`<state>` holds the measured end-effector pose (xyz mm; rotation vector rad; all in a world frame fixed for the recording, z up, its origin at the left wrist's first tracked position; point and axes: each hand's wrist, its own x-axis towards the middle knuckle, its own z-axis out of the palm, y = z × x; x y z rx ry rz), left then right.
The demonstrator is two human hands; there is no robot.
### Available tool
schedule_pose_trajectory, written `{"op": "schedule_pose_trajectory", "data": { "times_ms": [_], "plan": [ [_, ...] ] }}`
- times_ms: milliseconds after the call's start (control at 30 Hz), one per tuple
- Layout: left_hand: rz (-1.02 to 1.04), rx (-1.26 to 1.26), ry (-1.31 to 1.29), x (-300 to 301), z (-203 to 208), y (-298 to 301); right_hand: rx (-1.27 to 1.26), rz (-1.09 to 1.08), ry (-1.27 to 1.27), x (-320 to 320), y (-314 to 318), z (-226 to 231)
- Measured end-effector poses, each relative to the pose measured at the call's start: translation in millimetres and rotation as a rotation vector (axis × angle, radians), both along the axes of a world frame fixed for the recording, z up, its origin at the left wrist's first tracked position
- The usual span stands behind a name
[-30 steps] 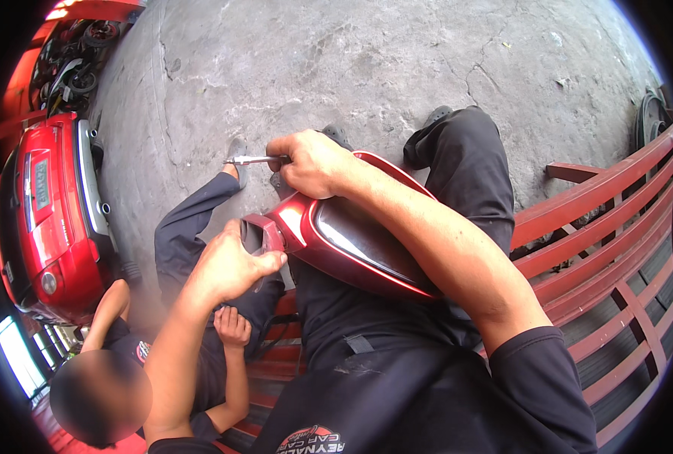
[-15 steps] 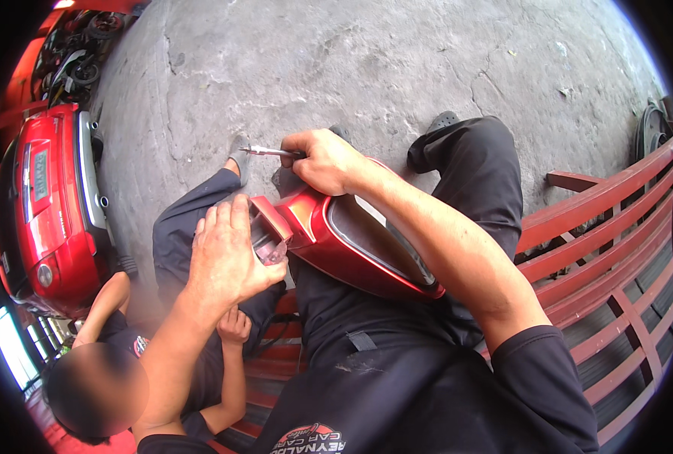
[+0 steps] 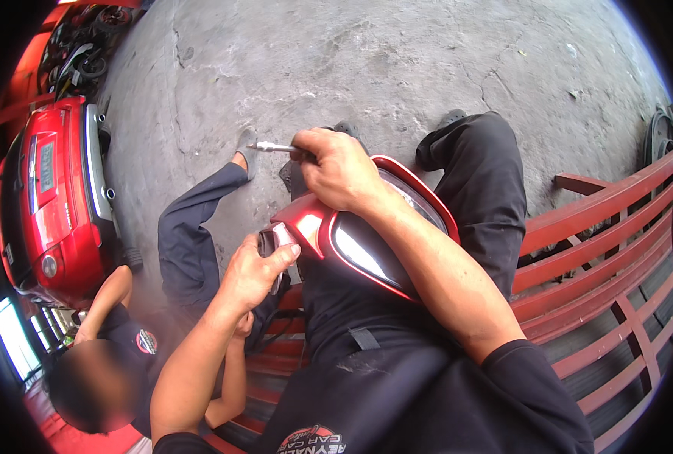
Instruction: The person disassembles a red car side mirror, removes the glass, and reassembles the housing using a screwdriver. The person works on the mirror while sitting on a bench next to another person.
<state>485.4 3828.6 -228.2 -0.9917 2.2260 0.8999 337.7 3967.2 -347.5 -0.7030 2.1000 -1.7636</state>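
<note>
A red car side mirror (image 3: 315,221) lies across my lap, its glass now turned upward and reflecting bright light. My left hand (image 3: 257,272) grips the mirror's mounting base at its left end, with the thumb on top. Between the fingers of my right hand (image 3: 336,168) is a slim silver screwdriver (image 3: 273,147), its tip pointing left past the mirror. The palm and wrist of that hand are over the upper part of the mirror housing. The screwdriver's handle end is hidden in the fist.
I sit on a red slatted metal bench (image 3: 601,219). Close on my left sits another person (image 3: 147,340) in dark clothes, one leg stretched forward. A red car (image 3: 56,204) stands at the left, with motorcycles (image 3: 87,64) beyond it. Cracked concrete floor (image 3: 367,68) lies ahead.
The mirror has rolled so that more of its glass faces up. My left hand has shifted from spread over the base to wrapped round it; the right still holds the screwdriver.
</note>
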Motion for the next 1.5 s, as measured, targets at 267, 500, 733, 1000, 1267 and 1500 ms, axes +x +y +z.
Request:
{"op": "schedule_pose_trajectory", "data": {
  "times_ms": [267,500,733,1000,1267,1500],
  "plan": [
    [-0.243,-0.181,-0.066,-34.7,0.9,-1.1,0.042,-0.001,0.027,-4.9,5.5,-0.5],
    [-0.328,-0.223,-0.028,-34.2,2.7,2.2,0.042,-0.008,0.076,-4.9,5.7,4.4],
    [-0.903,-0.593,0.324,-22.1,-11.1,-14.5,0.038,-0.044,0.04,-8.2,1.7,0.1],
    [-0.885,-0.527,0.32,-25.3,-17.0,-25.0,0.039,-0.033,0.092,-8.5,0.7,-2.8],
    [-0.166,-0.068,0.053,-30.9,-13.4,-12.1,0.076,-0.031,0.132,2.3,-0.6,4.8],
    [-0.384,-0.259,0.113,-40.2,-17.9,-11.7,0.088,-0.084,0.151,-5.6,1.7,7.0]
  ]
}}
